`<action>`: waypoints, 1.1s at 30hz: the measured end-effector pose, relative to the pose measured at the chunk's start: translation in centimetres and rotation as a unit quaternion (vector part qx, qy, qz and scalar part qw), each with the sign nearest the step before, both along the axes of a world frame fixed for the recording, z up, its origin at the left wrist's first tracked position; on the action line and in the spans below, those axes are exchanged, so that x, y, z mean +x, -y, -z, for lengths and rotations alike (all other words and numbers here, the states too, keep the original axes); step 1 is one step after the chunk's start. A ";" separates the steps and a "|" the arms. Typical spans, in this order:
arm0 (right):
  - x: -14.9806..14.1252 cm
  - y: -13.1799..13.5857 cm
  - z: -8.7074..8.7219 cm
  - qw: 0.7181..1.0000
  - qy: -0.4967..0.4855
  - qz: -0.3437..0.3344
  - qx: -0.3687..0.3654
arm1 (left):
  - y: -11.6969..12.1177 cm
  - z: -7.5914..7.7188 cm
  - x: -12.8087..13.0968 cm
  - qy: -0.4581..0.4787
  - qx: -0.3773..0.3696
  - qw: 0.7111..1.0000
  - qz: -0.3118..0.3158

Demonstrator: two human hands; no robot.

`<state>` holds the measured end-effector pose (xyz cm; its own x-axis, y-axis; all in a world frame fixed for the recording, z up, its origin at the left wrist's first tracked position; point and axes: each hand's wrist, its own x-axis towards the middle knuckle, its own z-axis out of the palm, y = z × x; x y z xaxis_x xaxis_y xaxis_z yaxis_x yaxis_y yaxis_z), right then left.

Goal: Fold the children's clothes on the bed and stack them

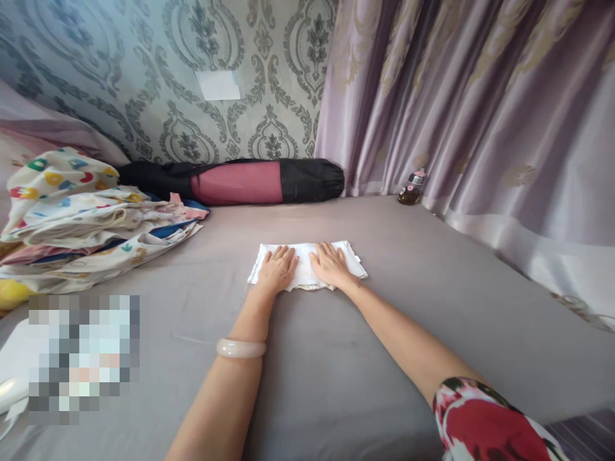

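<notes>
- A flat, white, roughly rectangular cloth (304,256) is laid on the smooth grey sheet (307,371), in the middle of the view.
- Its left part is covered by the left hand (278,269), palm down, fingers slightly spread; its right part is pressed likewise by the right hand (330,264).
- A pale, glossy bangle (241,348) is worn on the left forearm.
- Rumpled printed fabrics (86,211) are heaped at left.
- A black-and-pink roll (235,182) is set against the damask-patterned wall (262,70).
- A small bottle (410,189) is placed near the satiny, pleated curtain (432,96).
</notes>
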<state>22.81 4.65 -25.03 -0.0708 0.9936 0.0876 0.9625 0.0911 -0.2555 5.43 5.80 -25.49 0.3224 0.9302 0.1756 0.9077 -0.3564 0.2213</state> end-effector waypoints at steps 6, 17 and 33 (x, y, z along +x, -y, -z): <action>2.2 1.0 -0.4 0.999 0.043 -0.008 0.022 | 0.0 0.2 -0.6 -0.001 0.047 0.996 -0.075; 3.6 -0.1 -0.3 0.997 -0.063 -0.024 -0.024 | -0.6 0.7 -1.2 0.027 0.000 0.994 -0.104; 10.4 0.1 -2.8 0.967 -0.141 0.185 -0.104 | -1.6 -3.3 -4.4 0.092 -0.171 0.932 -0.305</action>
